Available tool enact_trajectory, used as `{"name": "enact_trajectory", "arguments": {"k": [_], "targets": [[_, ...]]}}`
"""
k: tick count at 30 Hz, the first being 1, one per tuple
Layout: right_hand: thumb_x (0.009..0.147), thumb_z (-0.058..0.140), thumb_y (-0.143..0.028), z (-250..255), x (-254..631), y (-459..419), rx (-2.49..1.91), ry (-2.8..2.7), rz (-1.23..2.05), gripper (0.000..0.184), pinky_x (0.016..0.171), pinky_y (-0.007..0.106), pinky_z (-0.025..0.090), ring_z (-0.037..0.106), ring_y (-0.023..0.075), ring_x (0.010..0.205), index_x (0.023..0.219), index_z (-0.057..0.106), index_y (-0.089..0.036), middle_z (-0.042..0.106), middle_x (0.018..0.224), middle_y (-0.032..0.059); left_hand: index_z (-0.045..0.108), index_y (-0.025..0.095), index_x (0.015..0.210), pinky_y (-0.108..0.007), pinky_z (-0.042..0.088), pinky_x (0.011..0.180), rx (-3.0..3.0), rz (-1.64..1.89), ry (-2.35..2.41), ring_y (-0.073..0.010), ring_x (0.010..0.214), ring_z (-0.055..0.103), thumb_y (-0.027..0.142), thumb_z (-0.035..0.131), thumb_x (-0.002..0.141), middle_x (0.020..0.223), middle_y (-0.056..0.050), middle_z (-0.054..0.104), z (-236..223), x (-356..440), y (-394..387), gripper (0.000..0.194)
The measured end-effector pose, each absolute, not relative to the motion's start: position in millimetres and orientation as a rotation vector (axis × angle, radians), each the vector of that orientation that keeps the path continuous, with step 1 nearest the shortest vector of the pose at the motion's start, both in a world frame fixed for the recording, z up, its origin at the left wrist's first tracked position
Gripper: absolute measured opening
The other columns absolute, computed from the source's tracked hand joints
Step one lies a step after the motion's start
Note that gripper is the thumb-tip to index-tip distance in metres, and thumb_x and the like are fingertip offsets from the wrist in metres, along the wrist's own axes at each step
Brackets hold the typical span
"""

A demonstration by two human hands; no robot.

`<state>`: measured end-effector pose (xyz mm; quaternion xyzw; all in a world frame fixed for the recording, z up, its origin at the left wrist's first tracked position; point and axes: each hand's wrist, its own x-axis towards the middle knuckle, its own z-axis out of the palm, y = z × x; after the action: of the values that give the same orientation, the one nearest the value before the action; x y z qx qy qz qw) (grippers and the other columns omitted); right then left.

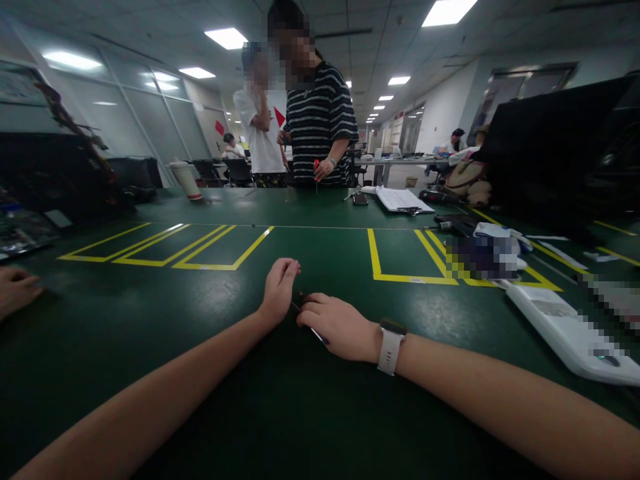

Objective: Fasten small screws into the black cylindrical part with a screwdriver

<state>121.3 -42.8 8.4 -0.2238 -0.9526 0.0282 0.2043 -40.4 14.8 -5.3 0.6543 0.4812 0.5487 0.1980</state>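
My left hand [279, 290] rests on its side on the green table, fingers close together and loosely extended, with nothing seen in it. Just to its right, my right hand [337, 327] lies palm down with bent fingers over a slim object. A narrow shiny tip of that slim object [321, 336] shows below the fingers, and a dark part shows near the fingertips. The rest of it is covered, so its kind cannot be made out. A pale-banded watch [391, 347] is on my right wrist.
Yellow tape outlines [204, 267] mark the green table [225, 373]. A white device [570, 333], a clipboard [404, 200] and a paper cup [186, 180] stand around. Another person's hand [17, 290] is at far left. Opposite, a person in stripes [320, 127] holds a red-handled screwdriver [317, 171].
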Motion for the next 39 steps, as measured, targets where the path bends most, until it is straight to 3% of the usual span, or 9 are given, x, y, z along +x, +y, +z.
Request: {"name": "enact_trajectory", "arguments": {"k": [14, 23, 30, 35, 39], "targets": [[0.074, 0.050, -0.001, 2, 202, 30, -1.018, -2.557, 0.041, 0.030, 0.085, 0.036, 0.044, 0.049, 0.0211, 0.100, 0.097, 0.058, -0.019, 0.058, 0.103, 0.0071, 0.055, 0.016, 0.077, -0.031, 0.044, 0.071, 1.993, 1.296, 1.395, -0.0175, 0.076, 0.054, 0.041, 0.042, 0.082, 0.075, -0.003, 0.055, 3, -38, 10, 0.028], [0.074, 0.045, 0.001, -6, 267, 74, -1.322, -2.416, -0.015, 0.031, 0.086, 0.041, 0.041, 0.049, 0.0263, 0.100, 0.096, 0.060, -0.015, 0.060, 0.102, 0.0119, 0.055, 0.017, 0.079, -0.031, 0.044, 0.070, 2.042, 1.170, 1.375, -0.0177, 0.075, 0.054, 0.042, 0.042, 0.082, 0.076, -0.003, 0.055, -2, -40, 15, 0.029], [0.073, 0.049, -0.001, -12, 273, 78, -1.404, -2.346, -0.001, 0.035, 0.088, 0.042, 0.040, 0.048, 0.0273, 0.105, 0.101, 0.059, -0.018, 0.059, 0.109, 0.0096, 0.055, 0.017, 0.077, -0.032, 0.044, 0.070, 2.109, 1.121, 1.375, -0.0181, 0.075, 0.054, 0.043, 0.041, 0.081, 0.075, -0.003, 0.056, 1, -39, 14, 0.030], [0.080, 0.050, -0.015, -7, 269, 73, -1.384, -2.337, 0.023, 0.024, 0.088, 0.042, 0.041, 0.048, 0.0278, 0.110, 0.102, 0.060, -0.019, 0.062, 0.108, 0.0096, 0.054, 0.017, 0.077, -0.032, 0.045, 0.070, 2.137, 1.078, 1.363, -0.0182, 0.075, 0.053, 0.043, 0.040, 0.083, 0.077, -0.003, 0.055, 2, -39, 13, 0.030], [0.085, 0.047, -0.027, 11, 279, 76, -1.408, -2.269, -0.007, 0.024, 0.090, 0.035, 0.040, 0.050, 0.0224, 0.110, 0.106, 0.058, -0.022, 0.060, 0.112, 0.0064, 0.054, 0.017, 0.078, -0.033, 0.045, 0.071, 2.113, 1.082, 1.355, -0.0184, 0.076, 0.053, 0.044, 0.041, 0.082, 0.077, -0.003, 0.055, 0, -39, 15, 0.030]]}}
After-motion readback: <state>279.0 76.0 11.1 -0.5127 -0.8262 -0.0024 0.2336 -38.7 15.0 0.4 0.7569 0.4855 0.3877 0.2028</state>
